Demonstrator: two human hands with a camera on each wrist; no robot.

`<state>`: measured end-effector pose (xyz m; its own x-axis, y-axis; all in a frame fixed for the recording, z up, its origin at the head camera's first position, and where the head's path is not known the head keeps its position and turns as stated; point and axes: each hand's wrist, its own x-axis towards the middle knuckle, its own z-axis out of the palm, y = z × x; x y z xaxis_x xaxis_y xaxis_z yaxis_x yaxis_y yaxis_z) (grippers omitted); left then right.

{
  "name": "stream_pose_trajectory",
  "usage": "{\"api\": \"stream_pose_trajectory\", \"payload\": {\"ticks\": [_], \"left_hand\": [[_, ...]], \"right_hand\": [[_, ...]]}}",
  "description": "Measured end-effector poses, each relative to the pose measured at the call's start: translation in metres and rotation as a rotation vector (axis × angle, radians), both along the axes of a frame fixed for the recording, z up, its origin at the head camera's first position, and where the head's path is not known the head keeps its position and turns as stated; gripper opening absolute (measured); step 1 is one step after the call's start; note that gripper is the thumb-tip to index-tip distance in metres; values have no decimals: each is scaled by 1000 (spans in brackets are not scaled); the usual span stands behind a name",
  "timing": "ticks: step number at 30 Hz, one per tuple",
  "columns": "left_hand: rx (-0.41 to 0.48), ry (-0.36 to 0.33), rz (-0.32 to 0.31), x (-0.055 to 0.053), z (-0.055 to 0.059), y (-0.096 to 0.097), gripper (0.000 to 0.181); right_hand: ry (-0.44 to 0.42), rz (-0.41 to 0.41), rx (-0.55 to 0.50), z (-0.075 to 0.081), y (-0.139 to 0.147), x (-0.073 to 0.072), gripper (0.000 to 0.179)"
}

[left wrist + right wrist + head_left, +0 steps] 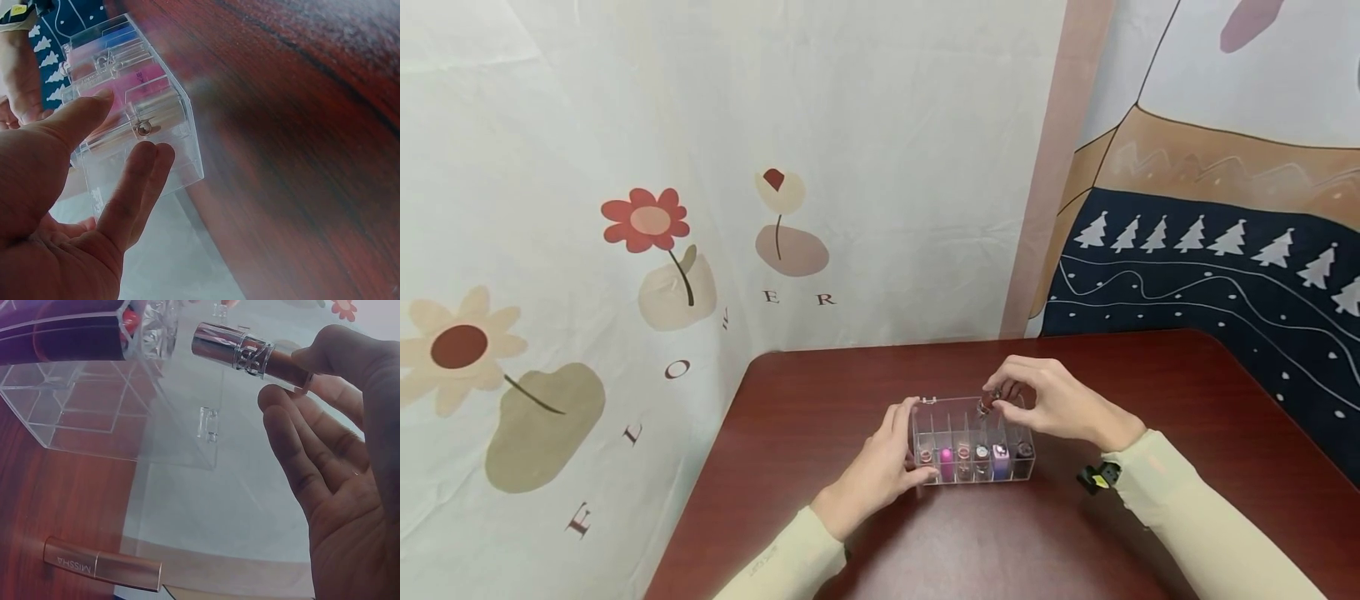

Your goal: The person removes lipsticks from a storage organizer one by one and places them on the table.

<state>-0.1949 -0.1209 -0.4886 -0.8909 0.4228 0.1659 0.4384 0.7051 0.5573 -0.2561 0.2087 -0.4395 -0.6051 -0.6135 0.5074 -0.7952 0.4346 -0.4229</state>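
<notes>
A clear acrylic lipstick organizer (938,422) stands on the table, with several lip products in its front row of compartments. At its left end my left hand (876,458) steadies it, thumb at the front and fingers extended along the side. My right hand (1056,404) is over the back row and pinches a lip gloss tube (253,356) by its clear, brown-red end between thumb and fingertips. The tube's silver end points toward the organizer in the right wrist view. A pink tube (947,463) and a purple-topped one (1000,461) stand in the front row.
A rose-gold lipstick (103,564) lies on the table beside the organizer in the right wrist view. The dark red table (820,417) meets a flower-printed curtain (887,208) behind. Clear hinges (207,424) show on the organizer's edge.
</notes>
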Motion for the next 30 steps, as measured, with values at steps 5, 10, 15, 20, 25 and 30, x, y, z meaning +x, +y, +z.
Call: {"api": "stream_pose_trajectory", "payload": {"ticks": [5, 10, 15, 20, 25, 30], "left_hand": [[5, 1, -5, 1, 0, 0, 107], [-2, -5, 3, 1, 0, 0, 107], [-1, -2, 0, 0, 0, 0, 108], [-15, 6, 6, 0, -2, -1, 108], [-14, 10, 10, 0, -1, 0, 108], [-36, 21, 13, 0, 0, 0, 108]], "right_hand": [[36, 1, -11, 2, 1, 1, 34], [48, 1, -20, 3, 3, 2, 32], [52, -22, -23, 3, 5, 4, 33], [65, -46, -26, 2, 7, 4, 35], [92, -69, -40, 2, 11, 3, 40], [101, -68, -57, 2, 15, 1, 42]]}}
